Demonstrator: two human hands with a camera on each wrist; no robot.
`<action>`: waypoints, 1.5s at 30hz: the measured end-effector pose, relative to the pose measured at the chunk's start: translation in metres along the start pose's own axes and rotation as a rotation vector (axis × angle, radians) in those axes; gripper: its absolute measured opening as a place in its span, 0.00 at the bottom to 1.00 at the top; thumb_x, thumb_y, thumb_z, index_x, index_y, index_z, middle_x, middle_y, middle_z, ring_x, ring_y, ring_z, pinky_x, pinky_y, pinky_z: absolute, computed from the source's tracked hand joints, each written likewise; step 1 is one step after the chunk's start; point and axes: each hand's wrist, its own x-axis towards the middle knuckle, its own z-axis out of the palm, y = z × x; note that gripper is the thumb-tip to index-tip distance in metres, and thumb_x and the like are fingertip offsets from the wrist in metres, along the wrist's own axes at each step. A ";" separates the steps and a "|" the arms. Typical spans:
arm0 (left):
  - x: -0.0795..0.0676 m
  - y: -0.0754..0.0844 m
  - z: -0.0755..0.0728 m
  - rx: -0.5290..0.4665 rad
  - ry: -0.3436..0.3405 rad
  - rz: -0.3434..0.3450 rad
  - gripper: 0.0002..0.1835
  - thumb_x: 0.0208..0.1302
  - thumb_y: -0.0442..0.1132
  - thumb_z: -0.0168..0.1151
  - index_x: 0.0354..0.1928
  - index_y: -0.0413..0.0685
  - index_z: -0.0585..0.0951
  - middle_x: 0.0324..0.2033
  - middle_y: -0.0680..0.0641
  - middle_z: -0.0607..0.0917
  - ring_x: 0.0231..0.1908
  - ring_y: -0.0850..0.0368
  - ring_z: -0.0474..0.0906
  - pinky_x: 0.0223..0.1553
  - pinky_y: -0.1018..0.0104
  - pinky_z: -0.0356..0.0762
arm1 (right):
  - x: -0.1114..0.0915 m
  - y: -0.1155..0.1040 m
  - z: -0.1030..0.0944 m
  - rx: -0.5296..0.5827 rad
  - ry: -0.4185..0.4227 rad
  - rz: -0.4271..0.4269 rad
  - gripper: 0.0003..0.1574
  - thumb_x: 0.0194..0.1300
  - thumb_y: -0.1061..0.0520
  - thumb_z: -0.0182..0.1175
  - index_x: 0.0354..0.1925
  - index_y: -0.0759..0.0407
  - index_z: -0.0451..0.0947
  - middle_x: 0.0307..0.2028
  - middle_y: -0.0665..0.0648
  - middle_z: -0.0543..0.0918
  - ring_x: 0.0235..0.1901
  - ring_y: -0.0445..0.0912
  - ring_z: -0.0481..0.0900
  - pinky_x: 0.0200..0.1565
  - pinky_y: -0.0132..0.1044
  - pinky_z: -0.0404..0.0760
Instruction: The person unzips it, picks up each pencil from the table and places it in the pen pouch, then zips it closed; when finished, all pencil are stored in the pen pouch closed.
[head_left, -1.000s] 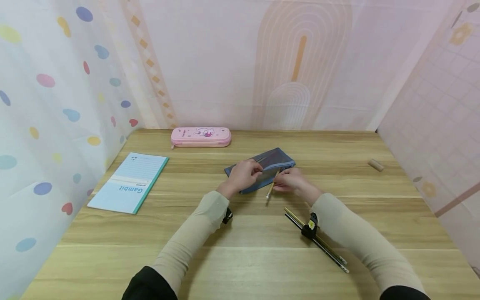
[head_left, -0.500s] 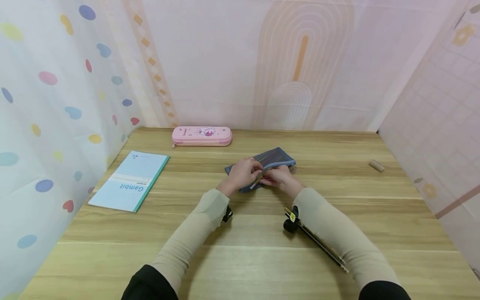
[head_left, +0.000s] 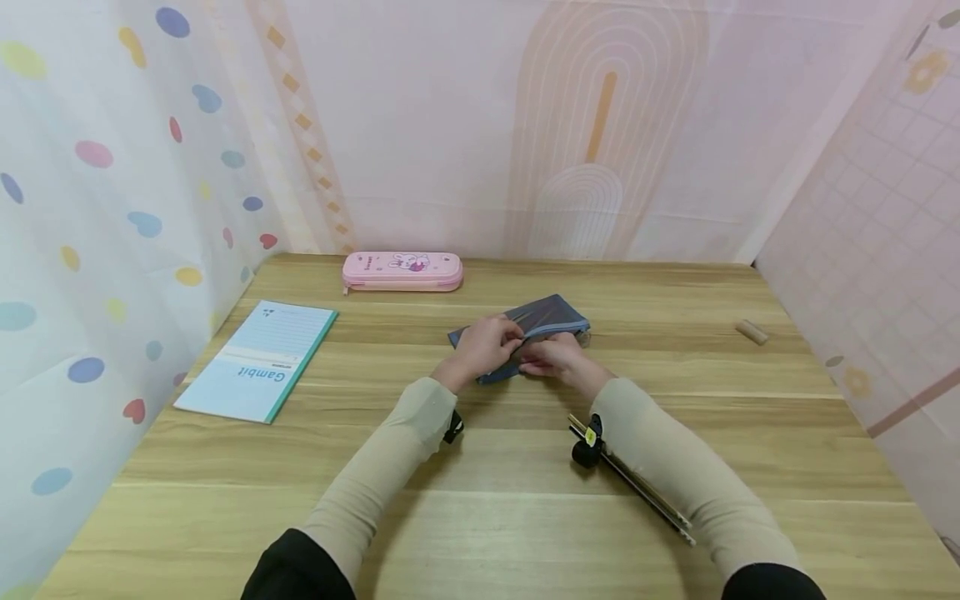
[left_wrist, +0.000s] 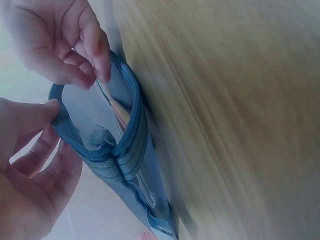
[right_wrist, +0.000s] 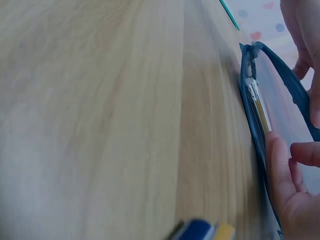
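Observation:
A blue zippered mesh pencil pouch [head_left: 551,312] lies near the middle of the table with its mouth spread. My left hand [head_left: 483,346] pinches the pouch's zipper edge, thumb on one side, as the left wrist view shows. At the opening, my right hand [head_left: 558,357] has its fingers inside. A pencil [right_wrist: 261,112] with a metal eraser end lies within the pouch, and a right fingertip touches it while the thumb stands apart. In the left wrist view, part of a pencil [left_wrist: 120,112] shows through the mouth.
Two pencils [head_left: 651,492] lie under the right forearm; their ends are blurred in the right wrist view. A pink pencil case [head_left: 402,272] stands at the back, a notebook [head_left: 258,362] lies left, and a small beige block [head_left: 752,332] lies far right.
My right hand has moved left to the pouch mouth, and the pencil it held outside has gone into the pouch. The left hand stays at the zipper edge.

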 end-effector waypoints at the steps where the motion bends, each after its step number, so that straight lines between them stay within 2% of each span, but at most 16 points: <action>1: 0.000 0.000 0.000 -0.001 -0.001 0.001 0.09 0.58 0.38 0.58 0.38 0.44 0.82 0.32 0.49 0.81 0.31 0.59 0.78 0.33 0.66 0.75 | 0.000 0.000 -0.002 -0.019 -0.004 -0.002 0.20 0.60 0.66 0.52 0.50 0.74 0.69 0.23 0.55 0.80 0.20 0.41 0.79 0.27 0.28 0.79; 6: 0.000 0.000 0.001 0.009 -0.008 0.006 0.09 0.58 0.38 0.57 0.38 0.45 0.82 0.32 0.49 0.81 0.30 0.59 0.77 0.32 0.66 0.75 | -0.009 -0.002 -0.013 -0.162 -0.023 -0.024 0.17 0.60 0.62 0.52 0.46 0.72 0.71 0.24 0.54 0.80 0.19 0.39 0.79 0.25 0.28 0.78; 10: 0.002 0.000 0.002 0.019 -0.006 -0.001 0.09 0.58 0.39 0.58 0.38 0.46 0.83 0.32 0.50 0.81 0.30 0.60 0.77 0.32 0.66 0.75 | -0.025 -0.007 -0.022 -0.362 -0.051 -0.093 0.13 0.61 0.61 0.51 0.42 0.70 0.73 0.31 0.57 0.81 0.22 0.39 0.77 0.28 0.31 0.78; 13: 0.003 -0.001 0.002 0.019 -0.003 -0.003 0.08 0.58 0.39 0.58 0.37 0.47 0.83 0.32 0.50 0.81 0.30 0.60 0.77 0.32 0.67 0.75 | -0.035 -0.009 -0.029 -0.509 -0.088 -0.171 0.10 0.60 0.62 0.51 0.37 0.69 0.73 0.31 0.57 0.79 0.23 0.40 0.75 0.31 0.33 0.80; 16: 0.004 -0.002 0.001 0.011 0.001 -0.003 0.08 0.57 0.38 0.58 0.37 0.46 0.83 0.32 0.50 0.81 0.31 0.59 0.77 0.33 0.66 0.76 | -0.045 -0.009 -0.037 -0.642 -0.143 -0.263 0.08 0.58 0.63 0.53 0.33 0.69 0.74 0.27 0.55 0.77 0.22 0.40 0.73 0.30 0.34 0.79; 21: 0.005 -0.001 -0.002 0.001 -0.004 0.005 0.08 0.57 0.37 0.58 0.38 0.45 0.83 0.33 0.49 0.81 0.31 0.59 0.78 0.33 0.65 0.76 | -0.069 -0.001 -0.052 -0.945 -0.242 -0.452 0.05 0.53 0.65 0.55 0.26 0.66 0.77 0.21 0.53 0.78 0.19 0.38 0.68 0.24 0.29 0.70; 22: 0.005 -0.001 -0.003 0.000 -0.004 0.006 0.09 0.57 0.37 0.58 0.38 0.45 0.83 0.33 0.49 0.82 0.31 0.59 0.78 0.33 0.65 0.76 | -0.075 0.002 -0.055 -0.994 -0.260 -0.476 0.05 0.52 0.66 0.55 0.24 0.65 0.77 0.21 0.52 0.78 0.19 0.38 0.68 0.23 0.28 0.69; 24: 0.005 0.000 -0.004 0.003 0.000 0.012 0.09 0.57 0.38 0.58 0.38 0.45 0.83 0.32 0.50 0.82 0.31 0.59 0.78 0.33 0.65 0.76 | -0.087 0.011 -0.061 -1.056 -0.285 -0.472 0.03 0.51 0.65 0.57 0.22 0.62 0.77 0.20 0.51 0.78 0.19 0.37 0.67 0.23 0.27 0.69; 27: 0.005 -0.001 -0.004 0.006 0.005 0.016 0.08 0.57 0.38 0.59 0.37 0.46 0.83 0.31 0.50 0.82 0.31 0.59 0.77 0.33 0.66 0.76 | -0.103 0.026 -0.071 -1.066 -0.306 -0.429 0.05 0.49 0.63 0.61 0.20 0.61 0.75 0.18 0.50 0.77 0.18 0.37 0.68 0.21 0.26 0.68; 32: 0.004 -0.003 -0.004 0.007 0.002 0.009 0.08 0.57 0.39 0.58 0.37 0.46 0.83 0.31 0.50 0.82 0.31 0.59 0.78 0.33 0.66 0.75 | -0.124 0.045 -0.089 -1.053 -0.253 -0.349 0.12 0.45 0.56 0.67 0.19 0.59 0.73 0.16 0.47 0.73 0.17 0.37 0.67 0.20 0.26 0.66; 37: 0.003 -0.003 -0.004 0.005 0.001 0.005 0.09 0.57 0.39 0.58 0.37 0.46 0.83 0.32 0.50 0.82 0.31 0.59 0.78 0.33 0.65 0.76 | -0.138 0.054 -0.102 -1.068 -0.251 -0.363 0.14 0.43 0.52 0.68 0.18 0.58 0.73 0.15 0.45 0.72 0.17 0.35 0.66 0.20 0.25 0.65; 40: 0.002 -0.003 -0.004 0.007 0.004 0.009 0.09 0.57 0.38 0.58 0.37 0.46 0.83 0.32 0.50 0.82 0.31 0.59 0.78 0.33 0.65 0.76 | -0.143 0.058 -0.105 -1.043 -0.271 -0.365 0.13 0.44 0.54 0.68 0.18 0.59 0.74 0.15 0.45 0.72 0.16 0.34 0.65 0.19 0.25 0.65; 45: 0.002 -0.003 -0.004 0.016 0.005 0.014 0.09 0.57 0.38 0.58 0.37 0.46 0.83 0.32 0.50 0.82 0.31 0.59 0.78 0.32 0.66 0.76 | -0.146 0.062 -0.106 -1.020 -0.251 -0.359 0.10 0.44 0.57 0.66 0.17 0.59 0.75 0.15 0.45 0.72 0.16 0.34 0.65 0.19 0.25 0.65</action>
